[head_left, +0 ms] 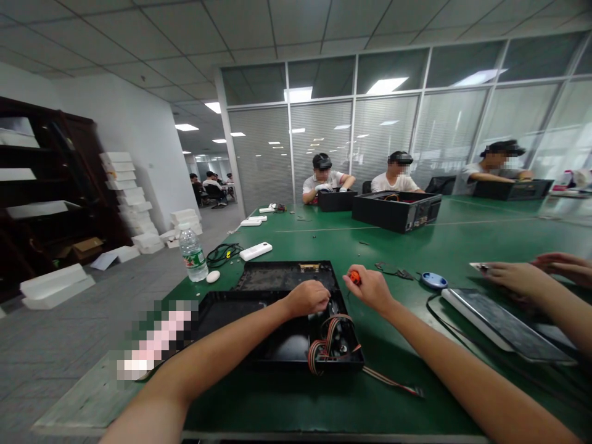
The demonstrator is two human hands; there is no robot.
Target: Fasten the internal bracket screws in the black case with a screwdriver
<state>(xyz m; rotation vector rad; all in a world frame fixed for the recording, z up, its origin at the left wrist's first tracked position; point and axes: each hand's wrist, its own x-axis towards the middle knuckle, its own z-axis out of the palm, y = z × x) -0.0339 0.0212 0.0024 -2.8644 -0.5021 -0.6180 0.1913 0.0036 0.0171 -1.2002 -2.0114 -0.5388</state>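
Green worktable filling the foreground; directly ahead on it, an open, shallow black metal case; a clear plastic water bottle standing beyond the case's left side; looped multicoloured wires in its near right corner; left hand over the case's right part, fingers curled inward, how tightly and on what I cannot tell; right hand just past the right edge, fingers closed around an orange handle

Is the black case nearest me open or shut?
Open: the black case shows its inside, with coloured wires at its right end.
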